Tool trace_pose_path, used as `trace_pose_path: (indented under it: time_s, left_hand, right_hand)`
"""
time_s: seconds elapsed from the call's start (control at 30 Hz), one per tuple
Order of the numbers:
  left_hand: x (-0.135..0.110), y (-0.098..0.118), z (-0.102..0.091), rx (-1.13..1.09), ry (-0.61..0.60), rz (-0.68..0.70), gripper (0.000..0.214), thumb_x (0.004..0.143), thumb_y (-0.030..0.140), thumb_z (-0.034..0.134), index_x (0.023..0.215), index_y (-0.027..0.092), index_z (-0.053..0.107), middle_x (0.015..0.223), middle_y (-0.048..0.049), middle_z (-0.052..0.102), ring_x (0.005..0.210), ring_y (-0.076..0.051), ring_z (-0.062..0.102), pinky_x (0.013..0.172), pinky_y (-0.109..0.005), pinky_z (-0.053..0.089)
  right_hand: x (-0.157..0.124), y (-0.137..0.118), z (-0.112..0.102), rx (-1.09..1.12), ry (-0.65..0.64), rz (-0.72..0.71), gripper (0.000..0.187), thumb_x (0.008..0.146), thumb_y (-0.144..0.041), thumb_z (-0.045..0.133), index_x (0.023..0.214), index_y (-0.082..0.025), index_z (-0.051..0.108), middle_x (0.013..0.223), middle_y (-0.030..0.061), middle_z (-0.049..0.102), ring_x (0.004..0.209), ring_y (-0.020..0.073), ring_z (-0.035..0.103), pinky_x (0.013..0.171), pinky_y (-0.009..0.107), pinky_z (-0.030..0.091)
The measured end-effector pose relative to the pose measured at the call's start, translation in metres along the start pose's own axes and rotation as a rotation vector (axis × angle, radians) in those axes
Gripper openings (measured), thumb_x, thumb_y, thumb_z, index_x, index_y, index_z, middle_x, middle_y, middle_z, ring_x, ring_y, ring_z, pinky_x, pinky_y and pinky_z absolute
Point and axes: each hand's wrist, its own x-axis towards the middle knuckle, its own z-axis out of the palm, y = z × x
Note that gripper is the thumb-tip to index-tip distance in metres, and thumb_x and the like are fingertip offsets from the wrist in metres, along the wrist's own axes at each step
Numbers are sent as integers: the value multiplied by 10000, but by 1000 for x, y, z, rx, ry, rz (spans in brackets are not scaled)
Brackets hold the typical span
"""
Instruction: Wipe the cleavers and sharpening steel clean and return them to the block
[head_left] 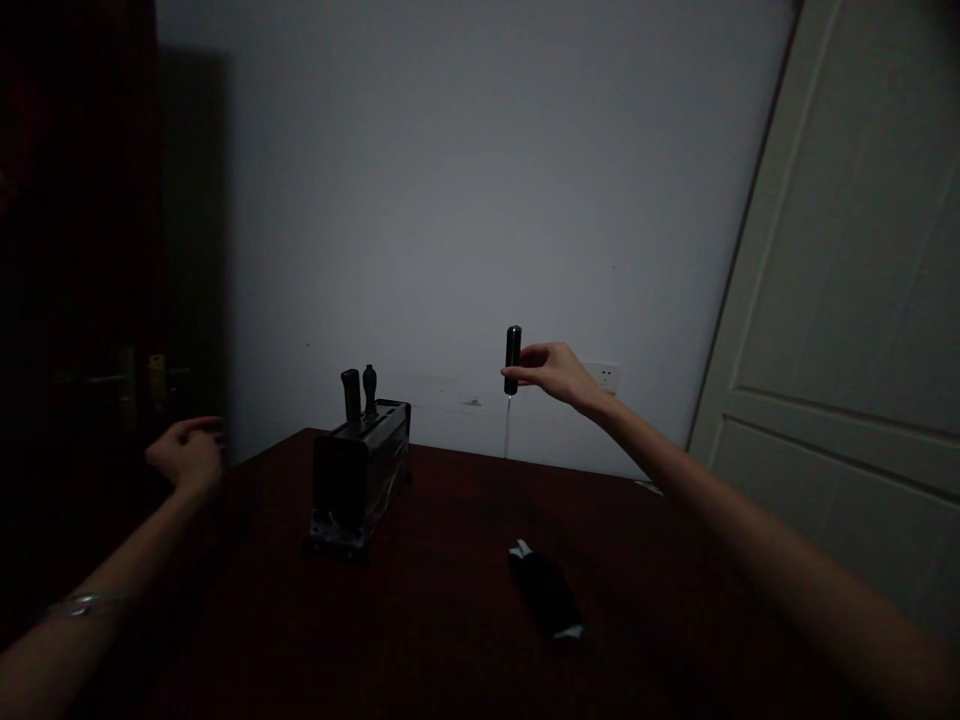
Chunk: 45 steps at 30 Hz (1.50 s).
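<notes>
My right hand (pixel 559 373) is raised above the table, with thumb and fingers closed on the black handle (pixel 512 360) of a thin-bladed tool. Its narrow pale metal part points straight down; whether this is a knife seen edge-on or a thin rod, I cannot tell. To the left stands a dark knife block (pixel 367 455) with clear sides. Two black handles (pixel 351 395) stick up from its top. My left hand (pixel 187 450) hovers left of the block, fingers loosely bent and apart, with nothing visible in it.
A black packet with white ends (pixel 546 592) lies on the dark red table (pixel 442 600). Behind are a pale wall with a power socket (pixel 604 377), a light door (pixel 847 300) at right and a dark door with a handle (pixel 127 380) at left. The room is dim.
</notes>
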Motion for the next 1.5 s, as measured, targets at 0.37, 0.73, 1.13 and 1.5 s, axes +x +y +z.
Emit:
trace_pose_path:
  time_s: [0.37,0.73,1.13,1.5]
  left_hand:
    - [-107,202,-52,-733,95,279,294,811,206,428,1000,291,635,935,41,655,792,-151,588,550,-240,425]
    - [-219,243,42,-913,-1413,-402,187,712,146,490,829,61,609,716,-88,642,610,-159,622,536,-250,480]
    - [-261,237,87,-1047,-1702,-713,445,870,410,396,877,11,594,792,-196,669,795,-256,660,792,-351,478]
    - [-266,244,96,-1146,-1806,-928,409,867,438,434,687,95,564,544,-50,616,483,-140,596,534,-238,467]
  right_hand:
    - [-49,42,1,-40,14,16,223,631,-299,697,761,-122,657,760,76,685,722,206,632,673,330,486]
    - [-90,60,11,-80,50,-136,182,730,-278,637,832,-133,594,813,75,661,753,193,640,705,340,512]
    - [-140,66,36,-565,-65,-720,279,847,-131,447,1123,-94,462,1023,155,554,966,211,526,773,344,520]
    - [-159,75,50,-786,-43,-960,263,860,-78,445,1105,-32,528,1019,169,611,1055,237,533,887,372,502]
